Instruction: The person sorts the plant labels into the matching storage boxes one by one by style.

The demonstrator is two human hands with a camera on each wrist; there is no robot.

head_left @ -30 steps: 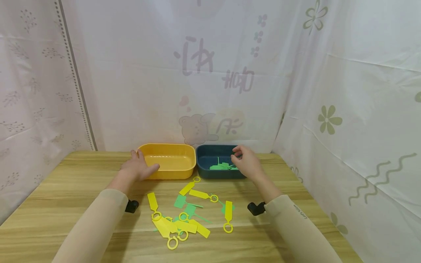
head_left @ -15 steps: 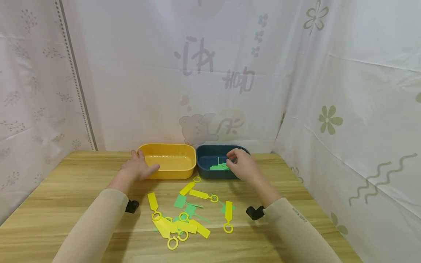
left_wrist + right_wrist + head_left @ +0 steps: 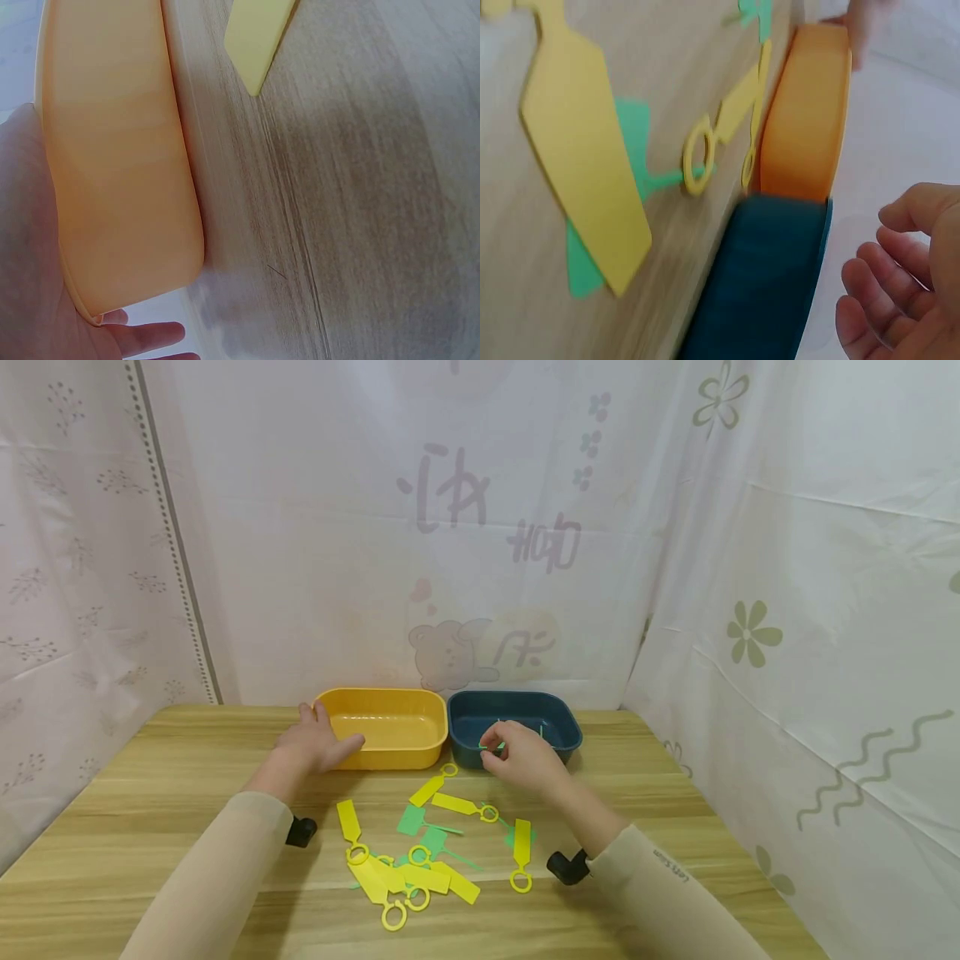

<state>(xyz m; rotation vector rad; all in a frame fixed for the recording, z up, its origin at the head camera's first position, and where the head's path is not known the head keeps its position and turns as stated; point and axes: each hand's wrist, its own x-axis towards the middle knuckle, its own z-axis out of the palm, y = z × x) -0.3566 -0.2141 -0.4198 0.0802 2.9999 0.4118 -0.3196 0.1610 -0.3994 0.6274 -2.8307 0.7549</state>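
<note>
My left hand (image 3: 321, 737) rests against the left front corner of the yellow bin (image 3: 397, 695), its thumb lying along the front wall; in the left wrist view the palm (image 3: 22, 247) lies flat on the bin's wall (image 3: 120, 172). In front of the dark blue bin (image 3: 558, 733), my right hand (image 3: 501, 753) hovers with fingers loosely curled and holds nothing; its bare fingers (image 3: 889, 300) show beside the blue bin (image 3: 765, 277). A few green tags (image 3: 489, 745) lie inside the blue bin. Yellow ring tags (image 3: 397, 881) and green tags (image 3: 420, 827) lie scattered on the wooden table (image 3: 150, 827).
One yellow tag (image 3: 521, 843) lies just near-left of my right forearm, another (image 3: 463, 804) below the gap between the bins. White patterned curtains close the table at the back and both sides. Black wrist cameras sit at each sleeve.
My right hand has drawn back from over the blue bin, down and to the left, to the bin's front wall. The left hand has stayed on the yellow bin.
</note>
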